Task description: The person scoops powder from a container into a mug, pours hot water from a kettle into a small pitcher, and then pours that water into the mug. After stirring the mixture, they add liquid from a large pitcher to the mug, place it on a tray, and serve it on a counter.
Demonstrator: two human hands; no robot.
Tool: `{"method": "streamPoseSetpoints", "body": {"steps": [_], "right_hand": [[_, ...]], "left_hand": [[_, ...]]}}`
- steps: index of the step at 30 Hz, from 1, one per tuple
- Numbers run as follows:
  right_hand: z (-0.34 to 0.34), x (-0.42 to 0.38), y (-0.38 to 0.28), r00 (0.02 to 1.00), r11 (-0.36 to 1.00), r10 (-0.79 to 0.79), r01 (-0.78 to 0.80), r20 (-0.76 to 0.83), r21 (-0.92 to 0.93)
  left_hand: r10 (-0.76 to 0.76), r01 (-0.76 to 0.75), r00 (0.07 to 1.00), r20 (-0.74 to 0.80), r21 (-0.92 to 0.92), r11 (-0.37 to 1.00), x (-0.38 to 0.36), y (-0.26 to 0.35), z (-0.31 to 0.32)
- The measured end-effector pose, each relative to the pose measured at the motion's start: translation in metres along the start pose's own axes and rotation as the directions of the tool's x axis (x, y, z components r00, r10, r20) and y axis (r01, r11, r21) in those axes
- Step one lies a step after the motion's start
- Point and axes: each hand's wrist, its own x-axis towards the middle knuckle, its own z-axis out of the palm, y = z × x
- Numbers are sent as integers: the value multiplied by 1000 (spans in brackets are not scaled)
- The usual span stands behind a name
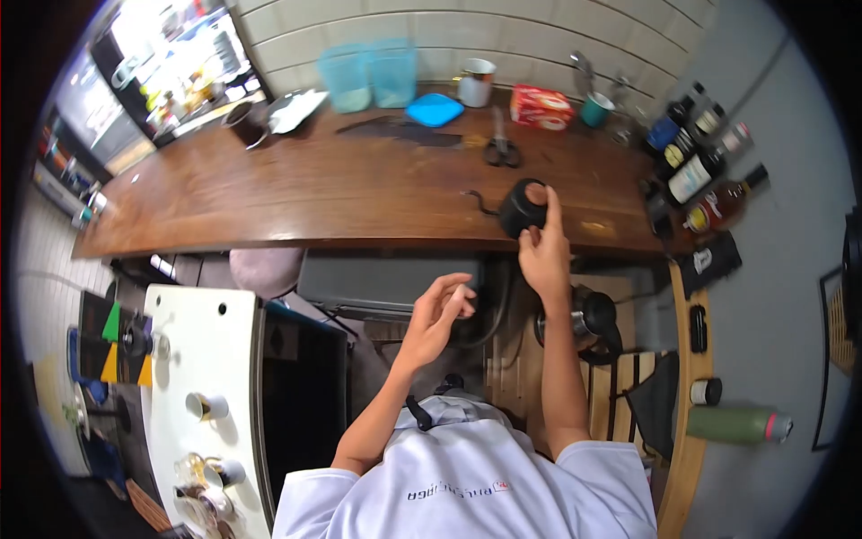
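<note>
My right hand [545, 254] reaches to the front edge of the dark wooden counter [341, 207], its fingers closed on the near side of a small black gooseneck kettle [519, 214]. The kettle's thin curved spout points left, and a brown round patch shows on its top. My left hand [439, 312] hangs in the air in front of the counter, fingers loosely bent and thumb apart, with nothing visible in it. Behind the kettle, black-handled scissors [503, 154] lie on the counter.
Along the tiled wall stand blue translucent containers [393, 76], a blue lid [435, 110], a mug [476, 83], a red box [541, 107] and a teal cup [595, 110]. Several bottles [696, 175] line the right end. A steel kettle [597, 323] sits below; a white-topped cabinet [193, 359] stands left.
</note>
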Motion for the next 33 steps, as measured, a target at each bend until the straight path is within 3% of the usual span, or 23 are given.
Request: {"method": "streamPoseSetpoints", "body": {"steps": [2, 4, 6, 16, 19, 21, 25, 27, 28, 30, 33], "right_hand": [[5, 7, 13, 993, 995, -95, 96, -65, 10], [2, 10, 4, 998, 996, -59, 58, -8, -62], [5, 14, 1, 999, 1000, -10, 10, 34, 0], [-11, 32, -16, 997, 964, -28, 45, 68, -261], [-13, 42, -16, 993, 950, -110, 120, 52, -288], [-7, 49, -14, 968, 905, -241, 196, -76, -376], [-2, 58, -10, 959, 905, -268, 217, -95, -366], [-2, 63, -8, 923, 884, -371, 318, -100, -344], [-3, 66, -7, 920, 882, -377, 324, -102, -343], [-9, 70, -9, 901, 924, -344, 273, -265, -269], [-37, 78, 5, 799, 910, -413, 343, -436, -233]], "left_hand": [[-67, 66, 995, 72, 19, 998, 21, -6, 25], [-188, 193, 981, 55, -92, 977, 39, -10, 44], [-201, 205, 979, 43, -155, 966, 53, -18, 54], [-276, 293, 955, 111, -188, 938, 78, -8, 73], [-286, 300, 954, 93, -290, 909, 81, -6, 79], [-290, 286, 954, 68, -483, 827, 88, -11, 79], [-331, 314, 939, 91, -619, 720, 96, -13, 75], [-247, 361, 932, 264, -714, 600, 99, -17, 69], [-241, 357, 934, 263, -713, 603, 100, -18, 67], [-171, 407, 910, 377, -739, 537, 99, -16, 64], [-227, 394, 919, 323, -729, 560, 95, -7, 64]]}}
